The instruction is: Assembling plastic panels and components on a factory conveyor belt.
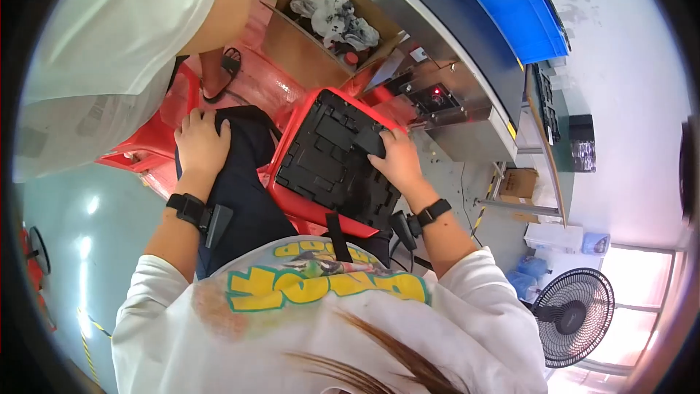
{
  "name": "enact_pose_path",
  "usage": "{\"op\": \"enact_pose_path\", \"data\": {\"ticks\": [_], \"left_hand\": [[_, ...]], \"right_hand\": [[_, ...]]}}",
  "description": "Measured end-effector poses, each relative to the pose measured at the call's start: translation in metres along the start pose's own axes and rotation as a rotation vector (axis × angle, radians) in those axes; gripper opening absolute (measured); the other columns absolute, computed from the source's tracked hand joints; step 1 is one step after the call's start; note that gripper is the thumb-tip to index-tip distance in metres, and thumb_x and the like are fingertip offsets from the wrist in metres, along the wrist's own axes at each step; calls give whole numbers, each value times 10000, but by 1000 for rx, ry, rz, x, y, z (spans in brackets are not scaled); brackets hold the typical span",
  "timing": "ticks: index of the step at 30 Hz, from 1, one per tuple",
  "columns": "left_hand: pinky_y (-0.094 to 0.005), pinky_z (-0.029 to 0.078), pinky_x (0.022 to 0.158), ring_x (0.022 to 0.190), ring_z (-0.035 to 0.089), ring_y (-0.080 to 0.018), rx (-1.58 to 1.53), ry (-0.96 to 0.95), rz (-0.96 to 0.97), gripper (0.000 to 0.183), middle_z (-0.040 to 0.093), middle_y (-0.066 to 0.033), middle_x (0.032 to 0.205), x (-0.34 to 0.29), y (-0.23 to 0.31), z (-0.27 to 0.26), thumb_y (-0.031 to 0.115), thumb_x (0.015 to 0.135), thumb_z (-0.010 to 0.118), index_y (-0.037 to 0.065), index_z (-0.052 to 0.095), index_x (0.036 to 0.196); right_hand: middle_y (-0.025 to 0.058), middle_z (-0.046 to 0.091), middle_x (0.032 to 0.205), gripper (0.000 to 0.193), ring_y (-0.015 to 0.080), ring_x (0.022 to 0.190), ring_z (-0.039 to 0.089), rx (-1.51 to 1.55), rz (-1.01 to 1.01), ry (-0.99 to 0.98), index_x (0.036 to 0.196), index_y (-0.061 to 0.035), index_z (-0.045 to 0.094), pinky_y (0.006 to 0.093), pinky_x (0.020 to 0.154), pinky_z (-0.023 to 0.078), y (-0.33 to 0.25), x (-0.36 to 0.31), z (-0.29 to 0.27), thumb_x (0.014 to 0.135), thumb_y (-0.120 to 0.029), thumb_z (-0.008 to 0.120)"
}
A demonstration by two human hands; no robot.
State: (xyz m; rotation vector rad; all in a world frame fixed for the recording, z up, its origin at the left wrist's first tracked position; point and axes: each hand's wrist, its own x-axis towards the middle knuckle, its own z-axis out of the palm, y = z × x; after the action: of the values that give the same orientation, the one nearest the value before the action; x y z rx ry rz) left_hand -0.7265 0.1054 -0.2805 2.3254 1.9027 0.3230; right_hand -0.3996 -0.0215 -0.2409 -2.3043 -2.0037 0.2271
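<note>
My left hand (203, 142) lies flat on my dark-trousered knee, fingers stretched out and holding nothing. To the right, my right hand (399, 159) is over the far right part of a black moulded tray (321, 147), with thumb and fingers closed about a small black block-like part (367, 140). The tray has recessed shapes and rests on a red plastic stool (297, 208) beside my leg. Whether the part is lifted or still sits in the tray, I cannot tell.
An open cardboard box (310, 47) with crumpled plastic stands beyond the stool. A metal machine (467, 120) with a red light and a blue bin (503, 0) above are at right. Another person in a white top (109, 44) is close on the left. A black fan (574, 317) stands lower right.
</note>
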Motion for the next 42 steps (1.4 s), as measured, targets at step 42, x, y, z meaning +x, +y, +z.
{"op": "enact_pose_path", "data": {"ticks": [42], "left_hand": [[-454, 393, 868, 1056, 491, -290, 47, -118, -32, 336, 531, -117, 1079, 3, 13, -11, 308, 817, 540, 67, 568, 1050]], "right_hand": [[92, 506, 994, 387, 258, 948, 472, -198, -128, 96, 1121, -104, 553, 451, 840, 342, 3, -130, 47, 760, -223, 620]]}}
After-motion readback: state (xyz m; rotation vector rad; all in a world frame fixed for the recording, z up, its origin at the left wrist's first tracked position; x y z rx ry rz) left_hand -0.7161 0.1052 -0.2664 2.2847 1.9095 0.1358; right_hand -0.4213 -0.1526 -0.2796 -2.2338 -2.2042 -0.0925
